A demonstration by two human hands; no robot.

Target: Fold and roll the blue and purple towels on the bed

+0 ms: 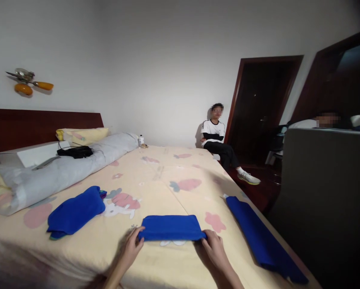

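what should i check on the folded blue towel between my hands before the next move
1. Left hand on the towel: ok, fingers pinch its near left corner.
2. Right hand on it: ok, fingers at the near right corner.
3. Towel lies flat on the bed: ok, folded to a neat rectangle.
4. Edges lined up underneath: cannot tell, lower layers hidden.
5. Space around it: ok, the stack to the left and the long towel to the right lie apart.

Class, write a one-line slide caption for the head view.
Both hands, left hand and right hand, grip the ends of a folded blue towel on the bed.
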